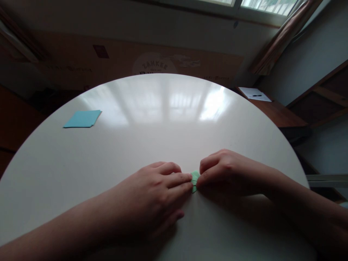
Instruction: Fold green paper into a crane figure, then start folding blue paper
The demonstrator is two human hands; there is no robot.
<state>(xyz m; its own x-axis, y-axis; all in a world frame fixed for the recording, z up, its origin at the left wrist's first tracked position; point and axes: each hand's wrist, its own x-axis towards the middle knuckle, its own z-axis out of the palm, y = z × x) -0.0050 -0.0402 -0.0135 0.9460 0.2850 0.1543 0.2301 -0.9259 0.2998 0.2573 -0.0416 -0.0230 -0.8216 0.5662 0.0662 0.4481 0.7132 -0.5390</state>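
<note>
A small piece of folded green paper point(195, 177) lies on the white round table point(163, 145), with crease or edge lines across it. My left hand point(160, 192) rests palm down, its index and middle fingers stretched so that their tips press the paper's left side. The left thumb sticks out nearer to me, apart from the paper. At the right side of the paper, my right hand point(220, 168) is closed, with fingers bent and the tips at its edge. Its thumb and the paper's covered parts are hidden from view.
A stack of light blue paper squares point(83, 119) lies at the table's far left. Beyond the right rim stands a brown wooden desk point(288, 114) bearing a white sheet point(251, 93) and a dark pen point(257, 95). A large cardboard panel point(119, 63) leans behind the table.
</note>
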